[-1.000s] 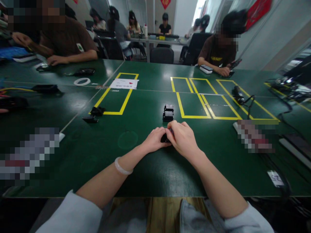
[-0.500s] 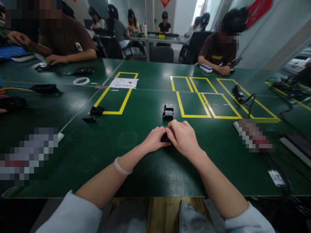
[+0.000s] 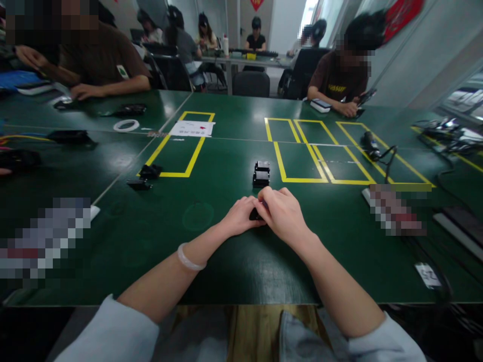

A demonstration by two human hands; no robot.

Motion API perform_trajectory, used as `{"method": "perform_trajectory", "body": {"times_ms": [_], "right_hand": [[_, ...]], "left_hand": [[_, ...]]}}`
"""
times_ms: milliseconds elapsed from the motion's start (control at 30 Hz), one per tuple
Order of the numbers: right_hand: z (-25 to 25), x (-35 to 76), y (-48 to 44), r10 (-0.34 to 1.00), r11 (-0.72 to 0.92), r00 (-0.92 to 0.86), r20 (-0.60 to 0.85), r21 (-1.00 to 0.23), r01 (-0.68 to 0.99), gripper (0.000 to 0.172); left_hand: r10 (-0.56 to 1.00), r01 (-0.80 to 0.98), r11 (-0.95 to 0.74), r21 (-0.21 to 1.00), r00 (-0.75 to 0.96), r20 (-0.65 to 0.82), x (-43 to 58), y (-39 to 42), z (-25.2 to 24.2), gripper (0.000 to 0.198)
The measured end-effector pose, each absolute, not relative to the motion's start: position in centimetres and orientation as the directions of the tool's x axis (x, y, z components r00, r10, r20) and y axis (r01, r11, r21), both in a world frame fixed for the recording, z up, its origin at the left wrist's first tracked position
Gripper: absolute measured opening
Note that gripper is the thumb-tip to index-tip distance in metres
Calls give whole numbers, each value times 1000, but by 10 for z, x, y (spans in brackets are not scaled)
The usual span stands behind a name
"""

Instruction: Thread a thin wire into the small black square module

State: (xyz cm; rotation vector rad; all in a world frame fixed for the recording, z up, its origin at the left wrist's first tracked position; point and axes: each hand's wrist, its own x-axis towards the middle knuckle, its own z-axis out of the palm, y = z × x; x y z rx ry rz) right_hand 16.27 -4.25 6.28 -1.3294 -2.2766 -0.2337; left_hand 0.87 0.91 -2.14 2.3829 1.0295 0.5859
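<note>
Close together over the green table point(image 3: 234, 266), my left hand point(image 3: 241, 216) and my right hand point(image 3: 283, 211) both grip a small black part point(image 3: 255, 215). Its lower left corner shows between the fingers; the rest is covered, so its exact kind is hidden. The fingers of both hands are closed around it. Just beyond my fingertips stand two small black box-like parts point(image 3: 261, 177), one behind the other, with shiny tops. Farther left, two more black pieces point(image 3: 151, 172) lie near the corner of a yellow taped rectangle.
Yellow tape outlines point(image 3: 302, 180) mark the table at the right. A printed paper point(image 3: 193, 128) and a white tape roll point(image 3: 126, 125) lie at the back left. A black device with a cable point(image 3: 370, 145) is at the right. Two people sit across the table.
My right hand has shifted slightly left over the black part, covering more of it. My left hand stays in place.
</note>
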Motion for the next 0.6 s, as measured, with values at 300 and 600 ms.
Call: {"method": "perform_trajectory", "body": {"times_ms": [300,600], "right_hand": [[57,163,-39,761,486,-354,544,-116,866,17],[59,162,-40,786,459,-337,519,-125,879,18]], "left_hand": [[751,562,-610,558,634,182,9,10,-20,36],[749,563,-613,555,638,179,7,9,-18,38]]}}
